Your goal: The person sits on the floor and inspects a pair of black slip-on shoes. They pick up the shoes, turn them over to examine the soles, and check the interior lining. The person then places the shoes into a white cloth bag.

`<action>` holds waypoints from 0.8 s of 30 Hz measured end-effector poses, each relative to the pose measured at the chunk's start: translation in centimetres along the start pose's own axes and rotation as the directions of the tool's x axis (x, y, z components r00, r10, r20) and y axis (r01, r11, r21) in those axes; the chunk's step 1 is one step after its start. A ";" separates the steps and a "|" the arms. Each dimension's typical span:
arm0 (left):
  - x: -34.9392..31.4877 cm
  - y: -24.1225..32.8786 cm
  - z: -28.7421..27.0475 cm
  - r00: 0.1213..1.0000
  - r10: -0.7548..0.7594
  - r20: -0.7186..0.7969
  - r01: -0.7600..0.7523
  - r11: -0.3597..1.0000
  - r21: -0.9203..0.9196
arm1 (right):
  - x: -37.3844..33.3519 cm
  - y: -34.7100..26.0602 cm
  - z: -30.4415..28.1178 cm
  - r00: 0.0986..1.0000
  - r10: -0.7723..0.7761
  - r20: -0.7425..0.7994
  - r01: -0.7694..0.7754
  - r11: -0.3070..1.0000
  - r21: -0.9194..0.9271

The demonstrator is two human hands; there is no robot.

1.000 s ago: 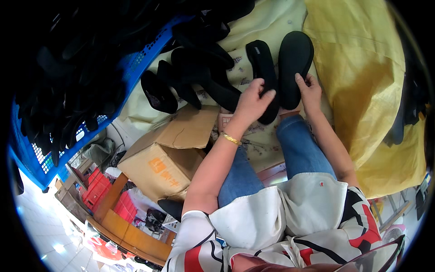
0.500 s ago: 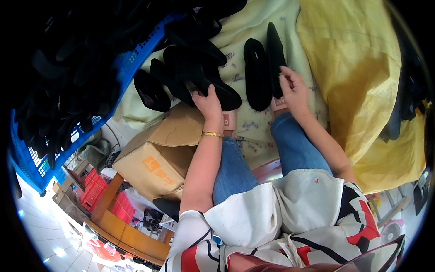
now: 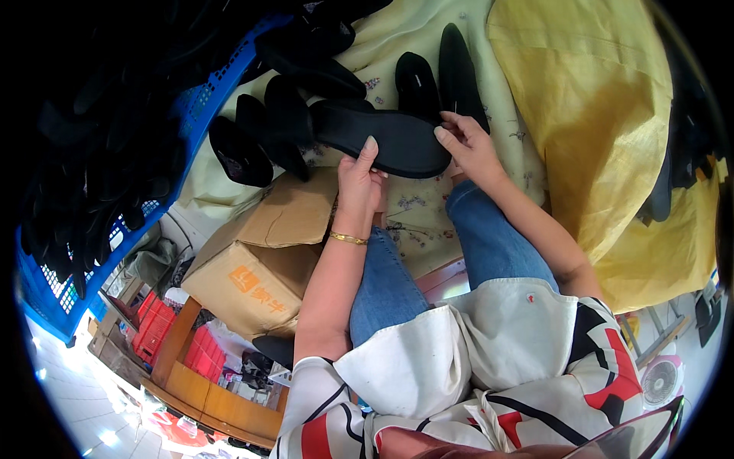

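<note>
Pale flowered cloth (image 3: 512, 164) bears two black shoes (image 3: 459, 69) set side by side and a loose cluster of shoes (image 3: 241, 153) leftward, while above it the left hand (image 3: 359, 180) clasps one sole-up shoe (image 3: 409, 141), the right hand's (image 3: 474, 149) slightly parted fingertips at its end, hold unclear.

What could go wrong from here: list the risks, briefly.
The black shoe gripped in the left hand might bump the two shoes just beyond it. Heaped dark shoes could slide off the blue basket. The creased pale yellow cloth may shift if tugged.
</note>
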State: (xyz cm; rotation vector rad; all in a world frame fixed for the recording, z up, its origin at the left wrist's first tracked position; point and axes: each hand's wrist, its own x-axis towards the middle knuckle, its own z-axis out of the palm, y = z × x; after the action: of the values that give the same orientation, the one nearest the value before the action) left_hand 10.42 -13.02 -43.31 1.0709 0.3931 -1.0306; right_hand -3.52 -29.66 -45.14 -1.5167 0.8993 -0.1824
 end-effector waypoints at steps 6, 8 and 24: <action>-0.4 -0.2 -0.2 0.995 0.031 0.097 -0.037 0.997 0.062 | -0.5 -0.7 -0.8 0.961 0.231 0.150 -0.248 0.963 0.103; -0.7 0.0 0.1 0.993 0.023 0.113 -0.037 0.992 0.121 | -0.5 0.0 -0.9 0.966 0.221 0.131 -0.236 0.966 0.106; -0.5 -0.2 0.1 0.992 0.018 0.125 -0.038 0.987 0.159 | -0.6 0.0 -0.9 0.968 0.230 0.103 -0.244 0.959 0.145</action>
State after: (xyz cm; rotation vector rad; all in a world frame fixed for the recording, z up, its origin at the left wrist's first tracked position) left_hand 9.94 -12.90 -42.96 1.1467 0.1964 -1.1115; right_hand -4.44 -29.99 -44.78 -1.2505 0.9671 -0.0124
